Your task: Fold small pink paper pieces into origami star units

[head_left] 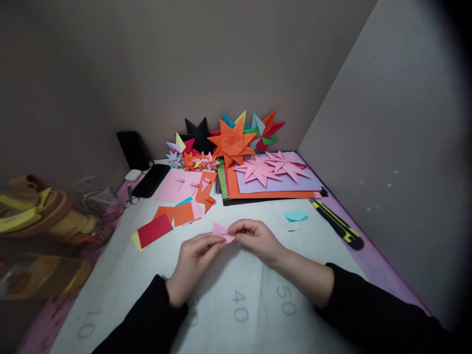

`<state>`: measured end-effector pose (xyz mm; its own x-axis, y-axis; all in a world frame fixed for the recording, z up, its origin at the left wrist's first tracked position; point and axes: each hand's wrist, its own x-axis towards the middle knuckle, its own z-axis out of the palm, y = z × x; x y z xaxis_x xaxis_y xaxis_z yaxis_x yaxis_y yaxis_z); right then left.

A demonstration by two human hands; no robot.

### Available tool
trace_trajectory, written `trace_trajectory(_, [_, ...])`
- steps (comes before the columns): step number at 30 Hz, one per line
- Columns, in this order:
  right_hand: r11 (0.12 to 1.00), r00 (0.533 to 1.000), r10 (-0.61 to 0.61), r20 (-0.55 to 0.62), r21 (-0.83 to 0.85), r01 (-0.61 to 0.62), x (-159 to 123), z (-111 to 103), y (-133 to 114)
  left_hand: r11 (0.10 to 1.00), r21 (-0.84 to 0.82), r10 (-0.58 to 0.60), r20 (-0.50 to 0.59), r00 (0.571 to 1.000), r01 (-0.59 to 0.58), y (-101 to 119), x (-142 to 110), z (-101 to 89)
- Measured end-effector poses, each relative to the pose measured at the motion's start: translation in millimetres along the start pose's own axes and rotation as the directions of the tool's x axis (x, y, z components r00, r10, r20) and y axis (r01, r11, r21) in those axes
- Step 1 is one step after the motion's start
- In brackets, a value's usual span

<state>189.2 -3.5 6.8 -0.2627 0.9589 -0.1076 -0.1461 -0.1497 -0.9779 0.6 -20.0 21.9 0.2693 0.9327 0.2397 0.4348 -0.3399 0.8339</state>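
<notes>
A small folded piece of pink paper (220,230) is held above the white table mat, pinched from both sides. My left hand (197,260) grips its lower left edge between thumb and fingers. My right hand (258,240) pinches its right side, with the fingers curled. Left of the hands lie loose paper rectangles, among them a red one (155,231) and an orange one (183,214). Beyond them, a pink sheet (173,194) carries several small folded pink pieces. To the right sits a folded turquoise paper (296,216).
A yellow-and-black utility knife (337,224) lies at right. Folded paper stars, including an orange star (233,142) and pink stars (260,169), stand or lie at the back on stacked coloured sheets (273,195). Small scissors (131,199), a black phone (152,180) and a white case (132,175) are left.
</notes>
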Motion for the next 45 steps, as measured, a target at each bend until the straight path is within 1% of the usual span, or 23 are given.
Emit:
trace_trajectory(2, [0.998,0.998,-0.053,0.017,0.026,0.052,0.5,-0.3,0.6,0.998,-0.042,-0.053,-0.060,0.997,0.050,0.5,0.6,-0.5])
trace_trajectory(4, [0.996,0.996,-0.086,0.012,0.028,0.086,1.0,-0.3,1.3,0.993,-0.083,-0.090,-0.083,0.992,0.083,0.3,1.1,-0.7])
trace_trajectory(9, [0.996,0.995,-0.085,-0.048,-0.021,0.084,1.8,0.4,2.0,0.980,-0.143,-0.150,-0.077,0.986,0.138,-1.0,0.8,0.7])
trace_trajectory(14, [0.983,0.983,-0.167,-0.078,-0.094,0.160,0.8,1.3,2.1,0.973,-0.172,-0.169,-0.084,0.982,0.152,-1.2,0.2,2.9])
trace_trajectory(15, [0.986,0.985,-0.154,-0.076,-0.078,0.148,0.5,1.6,2.4,0.972,-0.177,-0.171,-0.089,0.981,0.154,-1.0,0.2,3.3])
trace_trajectory(19, [0.999,0.999,-0.027,-0.039,0.045,0.029,-0.4,3.5,3.7,0.969,-0.185,-0.182,-0.094,0.979,0.163,-0.1,0.1,4.8])
trace_trajectory(21, [0.997,0.999,-0.021,-0.042,0.071,0.024,-0.4,3.5,4.2,0.969,-0.180,-0.183,-0.073,0.980,0.167,-0.1,-0.3,5.7])
trace_trajectory(25, [0.995,0.997,-0.064,-0.037,0.074,0.066,1.2,0.7,5.1,0.969,-0.169,-0.186,-0.023,0.982,0.179,-0.9,-1.2,7.4])
trace_trajectory(28, [0.995,0.994,-0.097,-0.042,0.029,0.098,2.3,-1.3,5.8,0.957,-0.199,-0.219,-0.018,0.976,0.211,-1.5,-1.4,8.3])
trace_trajectory(31, [0.983,0.984,-0.169,-0.059,-0.080,0.164,1.3,-1.1,6.4,0.939,-0.246,-0.242,0.023,0.970,0.240,-1.6,-1.6,9.0])
trace_trajectory(33, [0.961,0.971,-0.233,-0.059,-0.164,0.221,-0.7,-0.1,6.6,0.940,-0.254,-0.226,0.030,0.974,0.226,-1.3,-2.0,9.2])
trace_trajectory(36, [0.927,0.949,-0.312,-0.050,-0.233,0.293,-4.3,2.3,5.9,0.962,-0.219,-0.172,-0.025,0.985,0.162,-0.5,-2.6,9.2])
trace_trajectory(39, [0.925,0.945,-0.323,-0.058,-0.231,0.302,-6.6,4.5,4.0,0.975,-0.183,-0.140,-0.071,0.988,0.125,0.7,-3.0,9.1])
trace_trajectory(42, [0.928,0.946,-0.315,-0.071,-0.232,0.292,-6.5,4.9,2.6,0.972,-0.184,-0.160,-0.080,0.984,0.143,1.8,-3.3,8.9])
trace_trajectory(45, [0.913,0.939,-0.340,-0.056,-0.257,0.315,-5.2,3.8,2.6,0.964,-0.208,-0.187,-0.075,0.980,0.168,2.8,-3.0,8.7])
